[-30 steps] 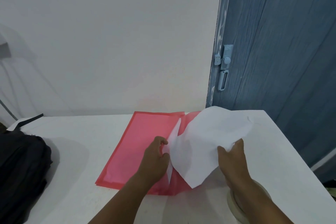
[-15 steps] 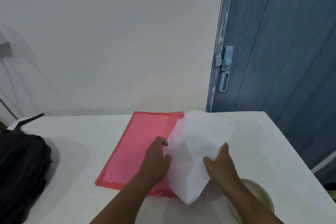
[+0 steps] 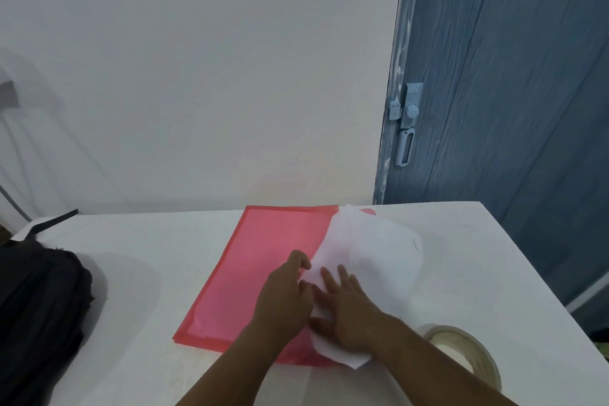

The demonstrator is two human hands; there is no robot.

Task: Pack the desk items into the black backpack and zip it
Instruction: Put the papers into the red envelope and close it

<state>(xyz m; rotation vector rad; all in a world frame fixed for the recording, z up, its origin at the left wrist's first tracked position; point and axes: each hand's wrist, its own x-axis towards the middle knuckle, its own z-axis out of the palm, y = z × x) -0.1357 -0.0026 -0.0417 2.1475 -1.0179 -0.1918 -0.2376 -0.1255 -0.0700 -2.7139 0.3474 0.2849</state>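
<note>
Fingers [image 3: 342, 277] of the right hand [image 3: 346, 310] now lie straight and flat, pressing the white paper [image 3: 372, 247] down on the red folder [image 3: 270, 267]; a moment ago they held it up. The left hand [image 3: 283, 293] pinches the folder's edge. Nothing is packed yet: the black backpack [image 3: 39, 300] waits far left on the surface [image 3: 138, 273], and the tape roll [image 3: 468, 353] sits near the right arm.

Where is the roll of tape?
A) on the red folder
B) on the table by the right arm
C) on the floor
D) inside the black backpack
B: the roll of tape lies on the white table, beside the right forearm, off the red folder.
</note>
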